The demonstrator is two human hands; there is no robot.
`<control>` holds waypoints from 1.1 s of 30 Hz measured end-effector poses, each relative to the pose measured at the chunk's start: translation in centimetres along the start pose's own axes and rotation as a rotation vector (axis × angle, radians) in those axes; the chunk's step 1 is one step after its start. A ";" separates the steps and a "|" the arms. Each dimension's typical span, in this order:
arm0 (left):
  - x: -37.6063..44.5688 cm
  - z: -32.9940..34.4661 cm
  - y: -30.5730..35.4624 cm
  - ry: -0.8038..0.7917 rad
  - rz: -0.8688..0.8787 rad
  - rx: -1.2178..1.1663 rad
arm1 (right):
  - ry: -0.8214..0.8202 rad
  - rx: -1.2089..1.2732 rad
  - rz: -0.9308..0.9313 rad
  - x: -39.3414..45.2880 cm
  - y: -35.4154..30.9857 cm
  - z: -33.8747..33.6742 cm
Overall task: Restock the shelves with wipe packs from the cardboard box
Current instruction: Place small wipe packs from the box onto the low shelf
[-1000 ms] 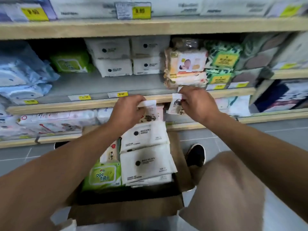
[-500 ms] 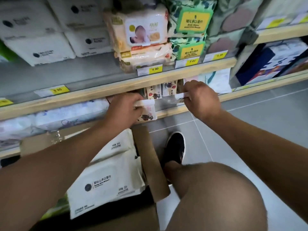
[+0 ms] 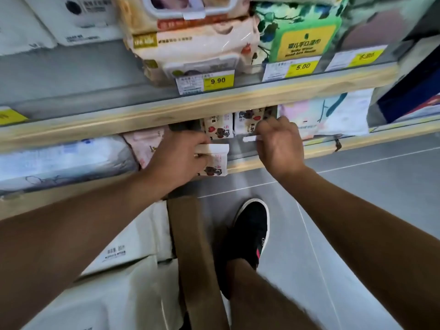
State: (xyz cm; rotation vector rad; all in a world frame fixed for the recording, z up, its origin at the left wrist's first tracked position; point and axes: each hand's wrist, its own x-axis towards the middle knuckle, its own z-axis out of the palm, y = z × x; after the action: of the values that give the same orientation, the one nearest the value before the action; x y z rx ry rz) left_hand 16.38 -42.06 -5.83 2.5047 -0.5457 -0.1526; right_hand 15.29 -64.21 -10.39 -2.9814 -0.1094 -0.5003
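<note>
Lower shelf [image 3: 316,152], far left: large pale wrapped packs [image 3: 59,160] lying flat, then a pink-printed pack [image 3: 145,148] standing at the gap

Left hand [image 3: 176,160]: fingers curled round a small cartoon-print wipe pack [image 3: 215,160], held at the shelf lip, top seam up, not yet inside

Behind it, two matching small packs [image 3: 219,126] stand upright in a row under the upper shelf board [image 3: 214,108]

Right hand [image 3: 278,144]: fingers pinched on a second small pack [image 3: 250,139], only its white edge visible; it is already over the shelf, just beside the standing row

Cardboard box [image 3: 192,246] sits on the floor below, flap up, white wipe packs [image 3: 123,258] inside; a black shoe [image 3: 250,232] to its right

Judgement, step in hand: seating both small packs in the row. To do well: keep each upright, print facing out, slide back until touching the packs behind. Right pack first, since it is further in; left follows into the dark gap. Low clearance under the board, so keep knuckles down. Soft packs may topple, so steady before letting go
</note>
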 end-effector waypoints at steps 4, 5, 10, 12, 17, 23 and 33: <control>0.7 0.8 -0.7 0.009 0.013 -0.004 | -0.028 -0.062 0.001 0.3 0.0 3.2; 0.8 0.9 -0.8 0.006 0.010 0.000 | -0.042 -0.079 0.004 0.3 -0.1 3.8; 1.1 1.2 -1.3 -0.019 0.030 0.037 | -0.026 -0.081 0.009 0.1 -0.3 5.3; 1.3 1.1 -1.6 -0.023 0.026 0.032 | -0.003 -0.088 0.014 0.3 -0.3 5.5; 1.4 0.8 -2.0 -0.023 0.010 0.035 | 0.067 -0.130 0.049 0.9 -0.1 5.7; 1.2 1.2 -2.1 -0.025 -0.023 0.012 | 0.047 -0.122 0.160 1.0 -0.6 5.1; 0.7 2.1 -1.1 0.015 -0.055 0.023 | -0.367 0.252 0.331 -0.2 -2.4 5.5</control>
State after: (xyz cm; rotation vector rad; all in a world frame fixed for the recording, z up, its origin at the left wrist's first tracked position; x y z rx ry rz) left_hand 16.99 -42.56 -8.15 2.5423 -0.4748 -0.1498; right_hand 16.66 -61.18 -15.32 -2.7269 0.2658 0.0937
